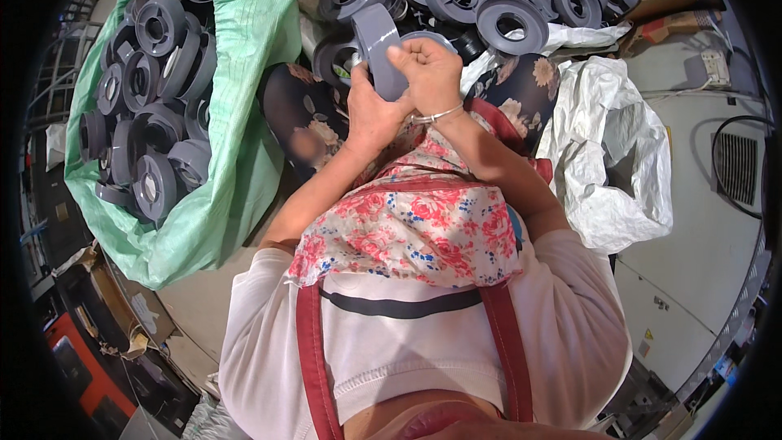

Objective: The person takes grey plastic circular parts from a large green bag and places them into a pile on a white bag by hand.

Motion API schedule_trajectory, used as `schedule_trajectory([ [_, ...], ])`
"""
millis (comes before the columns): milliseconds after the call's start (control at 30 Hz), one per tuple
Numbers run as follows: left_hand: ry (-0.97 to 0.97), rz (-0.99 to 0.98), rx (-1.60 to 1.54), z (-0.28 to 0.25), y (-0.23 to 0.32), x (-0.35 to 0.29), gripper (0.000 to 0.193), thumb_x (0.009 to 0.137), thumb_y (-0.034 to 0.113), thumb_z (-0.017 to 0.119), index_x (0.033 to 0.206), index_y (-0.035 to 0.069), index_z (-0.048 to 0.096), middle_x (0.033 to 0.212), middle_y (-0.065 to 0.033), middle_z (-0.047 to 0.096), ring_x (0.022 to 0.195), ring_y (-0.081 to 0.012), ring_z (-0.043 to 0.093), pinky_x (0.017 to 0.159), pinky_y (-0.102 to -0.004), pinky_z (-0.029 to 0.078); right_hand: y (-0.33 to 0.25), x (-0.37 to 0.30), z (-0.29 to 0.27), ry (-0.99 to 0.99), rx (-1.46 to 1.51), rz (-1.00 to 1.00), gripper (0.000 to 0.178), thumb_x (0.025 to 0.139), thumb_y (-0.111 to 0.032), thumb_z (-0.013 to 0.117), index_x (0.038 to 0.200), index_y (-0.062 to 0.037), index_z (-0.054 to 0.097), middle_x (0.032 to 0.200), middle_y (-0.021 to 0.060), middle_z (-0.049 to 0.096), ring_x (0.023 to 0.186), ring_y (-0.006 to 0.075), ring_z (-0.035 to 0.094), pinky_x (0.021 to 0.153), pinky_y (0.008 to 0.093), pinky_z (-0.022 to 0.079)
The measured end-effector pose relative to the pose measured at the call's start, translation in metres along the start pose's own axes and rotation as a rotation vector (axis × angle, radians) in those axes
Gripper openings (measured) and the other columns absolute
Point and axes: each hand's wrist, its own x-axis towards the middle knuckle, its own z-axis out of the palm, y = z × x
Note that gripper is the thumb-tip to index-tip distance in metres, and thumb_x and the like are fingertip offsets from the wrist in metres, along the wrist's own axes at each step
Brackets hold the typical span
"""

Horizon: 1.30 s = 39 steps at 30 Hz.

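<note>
A grey round plastic part [377, 37], like a thick ring seen nearly edge-on, is held up in front of my lap. My left hand [374, 112] grips its lower edge, thumb along its side. Close against it, my right hand [432, 77] has its fingers curled in at the part's right side; their tips are partly hidden, and whether they pinch a small piece I cannot make out. Just beyond my hands lies a heap of similar grey ring parts [511, 24], with flanges and central holes. A bracelet circles my right wrist.
On the left a green woven sack [252, 57] stands wide, filled with grey ring parts [155, 183]. To my right is a crumpled white sack [582, 183] beside a pale metal cabinet [680, 277] with a vent and cable. A cardboard piece [664, 6] lies at the far right.
</note>
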Motion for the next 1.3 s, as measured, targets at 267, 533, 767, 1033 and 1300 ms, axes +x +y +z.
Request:
schedule_trajectory([
  [267,-0.066,-0.083,-0.108,-0.006,-0.005,-0.003,0.057,0.062,0.024,0.070,0.102,-0.008,0.046,0.087,-0.0190,0.060,0.081,-0.0241,0.060,0.073,-0.0330,0.047,-0.002,0.031,-0.016,0.161,0.304,0.408,0.035,0.091,-0.026,0.050,0.063,-0.0057,0.043,0.046,-0.0040,0.028,0.034,0.0064,0.026,0.033,0.0236,0.017],
  [533,-0.263,-0.109,-0.036,-0.010,-0.019,-0.016,0.059,0.060,0.023,0.069,0.107,-0.004,0.047,0.093,-0.0141,0.059,0.084,-0.0217,0.057,0.077,-0.0319,0.045,0.005,0.028,0.006,-0.141,-0.795,-0.580,0.018,0.084,-0.023,0.053,0.083,-0.0058,0.058,0.077,0.0114,0.057,0.076,0.0299,0.055,0.064,0.0392,0.044],
  [767,-0.157,-0.291,-0.459,-0.032,-0.046,-0.013,0.054,0.067,0.021,0.075,0.107,-0.002,0.047,0.090,-0.0077,0.057,0.080,-0.0137,0.055,0.073,-0.0272,0.046,0.042,0.094,-0.062,-0.333,-1.395,-0.098,0.016,0.079,-0.013,0.049,0.083,-0.0030,0.061,0.089,0.0190,0.063,0.084,0.0346,0.061,0.073,0.0430,0.049],
  [1033,-0.128,-0.327,-0.677,-0.034,-0.052,0.017,0.038,0.079,0.020,0.066,0.108,0.000,0.051,0.099,-0.0093,0.058,0.094,-0.0182,0.054,0.082,-0.0321,0.043,0.097,0.127,-0.146,-0.928,-1.869,-0.392,0.018,0.080,-0.010,0.050,0.095,-0.0048,0.058,0.095,0.0128,0.060,0.094,0.0279,0.057,0.079,0.0377,0.049],
  [1300,-0.139,-0.339,-1.005,-0.036,-0.045,0.027,0.035,0.085,0.018,0.058,0.112,-0.004,0.049,0.102,-0.0106,0.058,0.091,-0.0176,0.057,0.081,-0.0322,0.046,0.006,0.148,-0.071,-0.382,-1.270,-0.310,0.024,0.076,-0.023,0.060,0.086,-0.0014,0.063,0.080,0.0198,0.061,0.076,0.0345,0.060,0.071,0.0382,0.048],
])
